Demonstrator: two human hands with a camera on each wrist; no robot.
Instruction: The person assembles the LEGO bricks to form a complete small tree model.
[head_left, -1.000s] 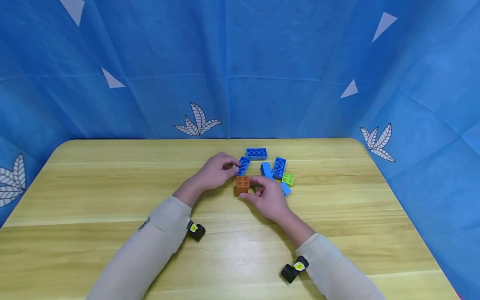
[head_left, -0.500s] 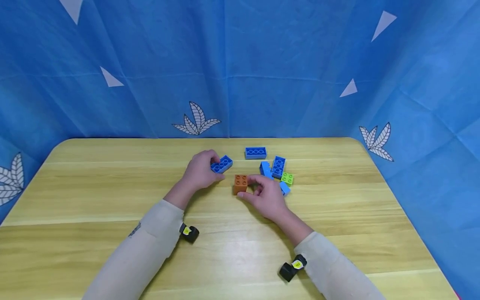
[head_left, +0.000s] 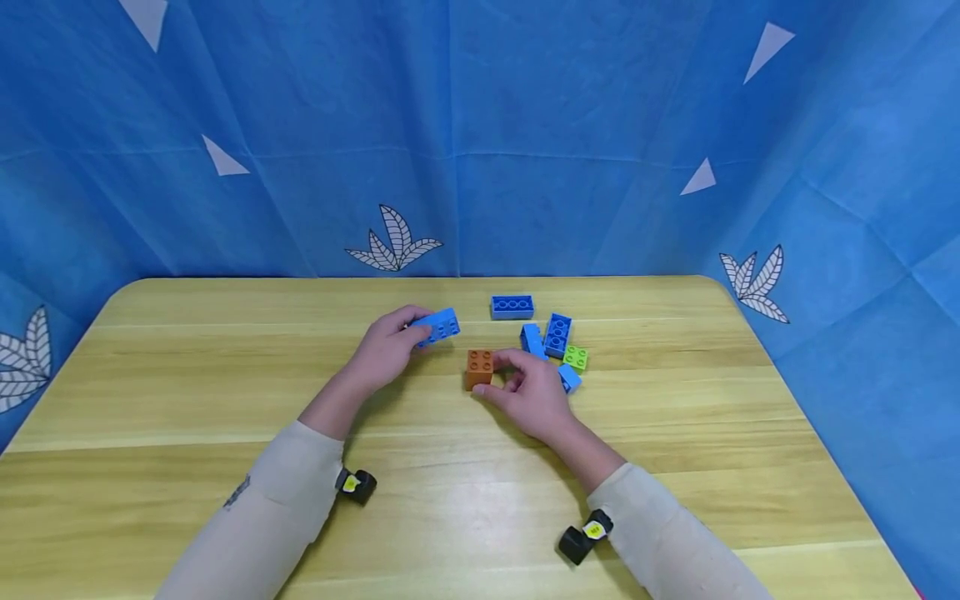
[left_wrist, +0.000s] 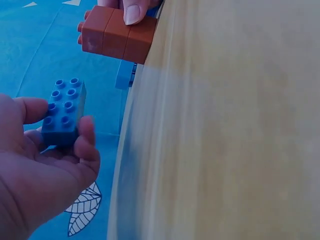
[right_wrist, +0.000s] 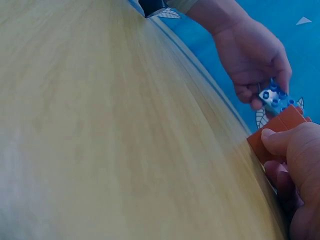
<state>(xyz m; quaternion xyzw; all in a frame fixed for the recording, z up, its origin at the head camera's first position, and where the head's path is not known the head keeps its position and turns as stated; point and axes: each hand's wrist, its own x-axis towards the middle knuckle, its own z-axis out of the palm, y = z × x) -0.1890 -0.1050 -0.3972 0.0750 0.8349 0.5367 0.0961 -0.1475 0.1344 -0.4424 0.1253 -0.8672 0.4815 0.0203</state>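
Observation:
My left hand [head_left: 381, 348] pinches a blue toy building brick [head_left: 444, 325] between thumb and fingers, lifted off the table. Two rows of studs face the left wrist camera on this brick [left_wrist: 64, 110]. To its right stands an orange-brown stack of building bricks [head_left: 480, 380] on the table, studs up. Seams in the left wrist view divide the stack [left_wrist: 114, 35] into three bricks. My right hand [head_left: 536, 400] grips the stack from the right, thumb in front. A small gap separates the held blue brick from the stack.
Beyond the stack lies a blue brick [head_left: 512, 308], hollow side up. Right of it are another upturned blue brick [head_left: 558, 334], a blue brick on its side [head_left: 532, 341], a green brick [head_left: 576, 358] and a light-blue brick [head_left: 570, 378]. A blue curtain [head_left: 525, 125] hangs behind the wooden table [head_left: 225, 367].
My left hand has picked up the blue brick, drawn it left and turned it from hollow side to stud side. My right hand stays on the stack, which has shifted slightly left.

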